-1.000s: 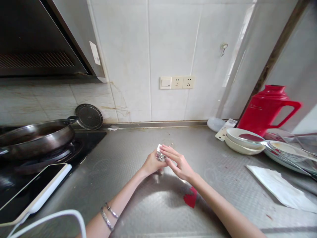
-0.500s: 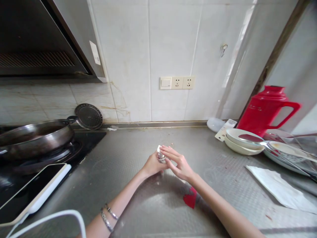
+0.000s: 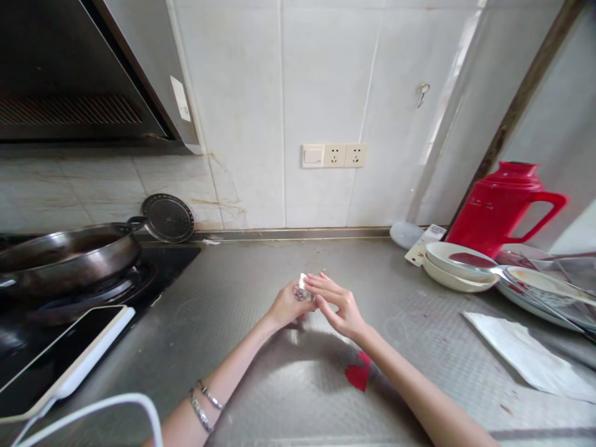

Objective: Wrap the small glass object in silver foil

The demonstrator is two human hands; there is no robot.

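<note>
Above the middle of the counter, my left hand point(image 3: 285, 305) is closed around a small crumpled silvery, foil-like thing point(image 3: 302, 293). A white piece point(image 3: 302, 280) sticks up from its top. My right hand point(image 3: 342, 307) reaches in from the right with its fingers stretched out. Its fingertips rest against the white piece, and a gap shows between the thumb and the fingers. My left palm hides most of the silvery thing. Just below my right wrist, a red patch with a jagged edge point(image 3: 357, 371) lies on the metal counter point(image 3: 279, 397).
A phone point(image 3: 69, 354) with a white cable point(image 3: 107, 400) lies at the left, near a pan point(image 3: 69, 254) on the stove. To the right stand a red thermos point(image 3: 500, 208), white bowls point(image 3: 459, 276) and plates. A folded white tissue point(image 3: 521, 354) lies in front of them.
My right hand has shifted slightly right, its fingers still at the white piece. More of the white piece shows upright above my left hand, which still holds the silvery thing.
</note>
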